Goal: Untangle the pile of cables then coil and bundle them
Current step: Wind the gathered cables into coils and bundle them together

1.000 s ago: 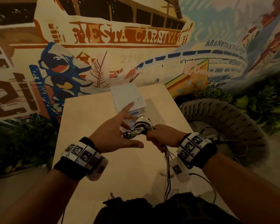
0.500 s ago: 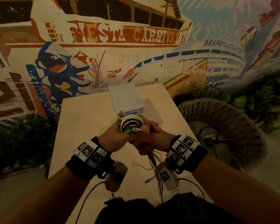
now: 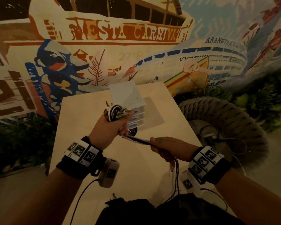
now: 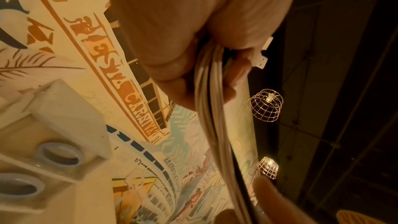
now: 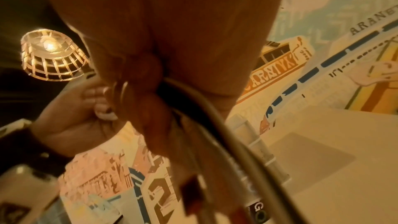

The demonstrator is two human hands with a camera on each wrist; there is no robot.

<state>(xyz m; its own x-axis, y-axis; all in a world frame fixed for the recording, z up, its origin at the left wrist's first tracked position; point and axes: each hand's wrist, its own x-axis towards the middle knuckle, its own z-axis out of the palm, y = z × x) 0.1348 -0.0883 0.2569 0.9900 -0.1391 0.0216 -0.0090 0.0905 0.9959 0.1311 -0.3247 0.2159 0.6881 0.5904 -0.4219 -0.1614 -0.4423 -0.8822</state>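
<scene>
My left hand is raised over the table and grips a coil of white and dark cables, with plug ends sticking out of its top. From that fist a taut run of cables stretches down to my right hand, whose fingers are curled round the strands. Below the right fist the loose cable ends hang toward my lap. In the left wrist view, pale cables run out from under the curled fingers. Dark and grey cables pass through the closed right fingers in the right wrist view.
A pale wooden table lies under both hands. A white drawer box with blue round handles stands at its far end. To the right sits a woven round chair holding dark cords. A painted mural wall rises behind.
My left hand went from open to gripping the coil, then rose up and left. The right hand drew back toward me, so a stretch of cables now spans between the hands.
</scene>
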